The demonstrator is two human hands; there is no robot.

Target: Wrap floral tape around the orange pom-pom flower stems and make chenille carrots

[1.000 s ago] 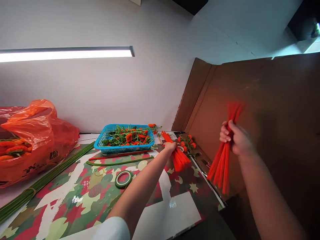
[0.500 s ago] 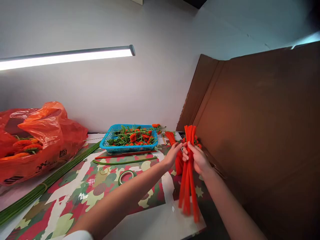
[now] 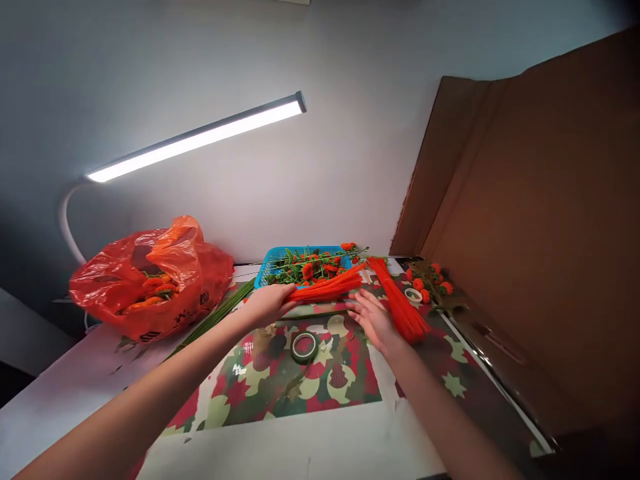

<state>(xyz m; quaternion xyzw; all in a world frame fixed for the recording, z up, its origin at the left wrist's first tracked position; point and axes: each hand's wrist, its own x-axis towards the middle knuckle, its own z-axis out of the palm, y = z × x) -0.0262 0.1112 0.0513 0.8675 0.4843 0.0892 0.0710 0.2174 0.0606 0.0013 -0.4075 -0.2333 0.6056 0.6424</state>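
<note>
One orange bundle (image 3: 327,288), partly invisible behind left hand (image 3: 271,303)

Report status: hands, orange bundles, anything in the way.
Left hand gripping one orange bundle. Right hand open, empty. Second orange bundle lying beside right hand. Tape roll clear of hands.

Passage: over the desk (image 3: 280,387), between the forearms (image 3: 173,380) — the tape roll (image 3: 294,355) lies low there. Obstacles: the orange bundle (image 3: 327,288) in the left hand (image 3: 270,302), extending toward the right hand (image 3: 375,323); beyond both hands, the blue basket (image 3: 263,272); left, the red bag (image 3: 200,287); right, a second bundle (image 3: 400,303), then the cardboard panel (image 3: 540,200).
</note>
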